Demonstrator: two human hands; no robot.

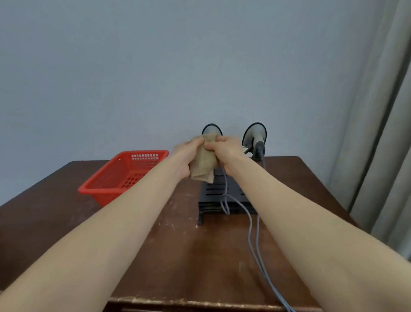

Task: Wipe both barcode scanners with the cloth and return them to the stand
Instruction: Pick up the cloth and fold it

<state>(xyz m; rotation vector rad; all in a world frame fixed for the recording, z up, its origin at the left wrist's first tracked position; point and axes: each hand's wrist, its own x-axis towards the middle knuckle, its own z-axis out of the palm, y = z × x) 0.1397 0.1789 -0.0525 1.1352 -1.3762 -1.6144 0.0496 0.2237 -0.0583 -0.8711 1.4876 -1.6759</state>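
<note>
Above the far part of the brown counter (191,254), both hands meet at one barcode scanner. The left hand (187,154) is closed around a beige cloth (202,165) and presses it against the left scanner (211,129), of which only the rounded grey head shows above the cloth. The right hand (227,152) is closed too, its fingers (211,145) curled on the same cloth and on the scanner body just beside the left hand; how much of the scanner it grips is hidden under the cloth. The lower end of the cloth hangs down between the two wrists.

The right scanner (254,135) stands upright in the black stand (220,197), apart from the hands, with its head toward the wall. The stand is near the back edge of the counter, directly below the hands. Grey cables (252,237) run from the stand across the counter to the near edge on the right side. A red plastic basket (123,176) sits on the counter to the left of the stand, behind the left forearm.
</note>
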